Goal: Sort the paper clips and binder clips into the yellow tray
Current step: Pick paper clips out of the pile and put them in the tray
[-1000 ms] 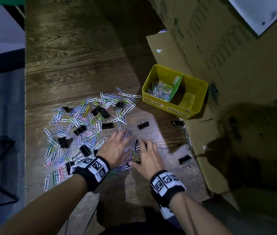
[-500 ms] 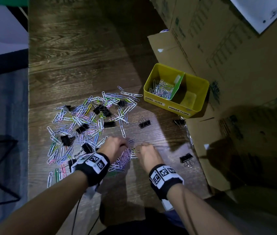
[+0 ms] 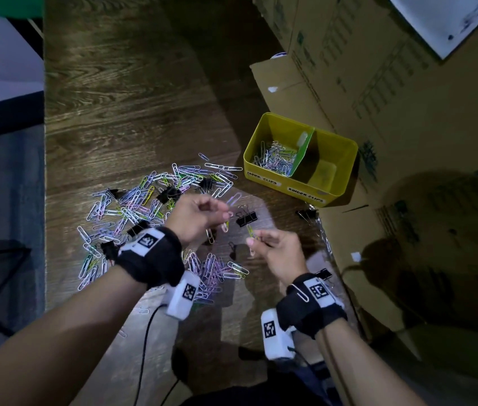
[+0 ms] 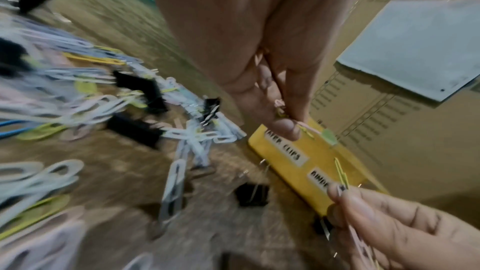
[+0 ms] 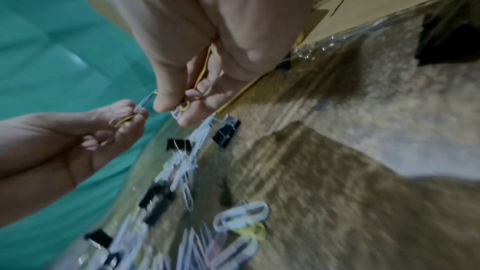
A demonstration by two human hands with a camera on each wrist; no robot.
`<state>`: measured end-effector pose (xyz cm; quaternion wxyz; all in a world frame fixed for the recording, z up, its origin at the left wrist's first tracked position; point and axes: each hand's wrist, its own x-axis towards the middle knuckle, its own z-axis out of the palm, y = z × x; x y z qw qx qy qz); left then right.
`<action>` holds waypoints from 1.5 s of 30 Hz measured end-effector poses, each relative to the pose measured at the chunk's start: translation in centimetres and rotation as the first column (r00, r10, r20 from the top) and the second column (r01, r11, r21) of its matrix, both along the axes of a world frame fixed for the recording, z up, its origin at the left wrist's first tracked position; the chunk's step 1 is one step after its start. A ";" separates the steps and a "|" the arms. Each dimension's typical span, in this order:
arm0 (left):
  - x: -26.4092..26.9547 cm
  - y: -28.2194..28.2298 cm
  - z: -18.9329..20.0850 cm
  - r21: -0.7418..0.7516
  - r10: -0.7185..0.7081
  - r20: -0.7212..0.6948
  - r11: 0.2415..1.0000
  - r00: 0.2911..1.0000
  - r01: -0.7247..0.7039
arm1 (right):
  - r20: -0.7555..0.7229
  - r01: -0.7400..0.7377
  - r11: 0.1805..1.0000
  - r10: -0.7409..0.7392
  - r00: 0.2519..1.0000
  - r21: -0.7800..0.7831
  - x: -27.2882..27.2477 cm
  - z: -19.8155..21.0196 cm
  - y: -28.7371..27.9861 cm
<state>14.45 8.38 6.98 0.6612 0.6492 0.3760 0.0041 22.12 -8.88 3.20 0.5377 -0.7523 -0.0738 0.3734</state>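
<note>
A yellow tray [image 3: 346,171] with a green divider stands at the right; several paper clips [image 3: 276,158] lie in its left compartment, and the right one looks bare. A heap of coloured paper clips [image 3: 132,203] mixed with black binder clips [image 3: 246,218] covers the wooden table. My left hand [image 3: 199,215] is raised above the heap and pinches a few paper clips [image 4: 303,128]. My right hand [image 3: 276,247] hangs beside it, its fingers pinching a yellow and a pink paper clip [image 4: 341,174].
Cardboard boxes [image 3: 393,83] wall the right side behind the tray. Single binder clips lie near the box edge [image 3: 306,213] and by my right wrist [image 3: 324,273]. A grey floor [image 3: 3,200] drops off past the table's left edge. A cable [image 3: 147,347] trails from my left wrist.
Both hands lay flat on the clips, then curled round some, and have now lifted off the table with paper clips pinched in their fingers.
</note>
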 end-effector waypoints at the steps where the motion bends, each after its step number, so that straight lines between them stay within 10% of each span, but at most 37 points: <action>1: 1.3 0.2 0.6 0.011 -0.012 0.041 1.000 0.999 0.012 | 0.023 0.019 1.000 -0.019 1.000 0.022 0.6 0.7 0.0; 8: 11.6 1.3 2.3 0.118 -0.041 0.153 0.993 0.987 0.022 | 0.070 0.146 0.975 -0.159 0.985 0.168 5.1 5.3 1.3; 17: 16.9 1.7 0.2 0.355 -0.202 -0.122 0.906 0.972 0.232 | 0.199 0.278 0.954 -0.296 0.934 0.113 13.2 7.1 3.2; 26: 10.9 2.3 0.3 0.215 0.003 0.153 0.976 0.988 -0.036 | 0.467 -0.059 0.950 0.205 0.860 -0.307 17.8 4.5 8.8; 31: 3.7 2.4 -0.8 0.647 -0.424 -0.110 0.656 0.899 0.388 | 0.395 -0.294 0.749 0.590 0.704 -0.593 17.3 4.2 10.7; 38: -7.2 -0.6 -2.0 0.318 -0.709 -0.480 0.409 0.517 0.855 | 0.461 -0.447 0.857 0.516 0.722 -0.258 11.2 5.1 7.5; 40: -9.7 -1.1 -3.1 0.264 -0.706 -0.561 0.343 0.433 0.902 | 0.513 -0.528 0.779 0.622 0.591 -0.337 8.3 4.3 5.8; 43: -11.7 -1.9 -5.0 0.252 -0.670 -0.608 0.346 0.426 0.904 | 0.715 -0.507 0.769 0.599 0.361 -0.389 5.1 2.9 3.9; 45: -11.5 -2.6 -5.8 0.302 -0.644 -0.602 0.362 0.471 0.882 | 0.688 -0.499 0.777 0.601 0.407 -0.383 4.2 2.2 3.3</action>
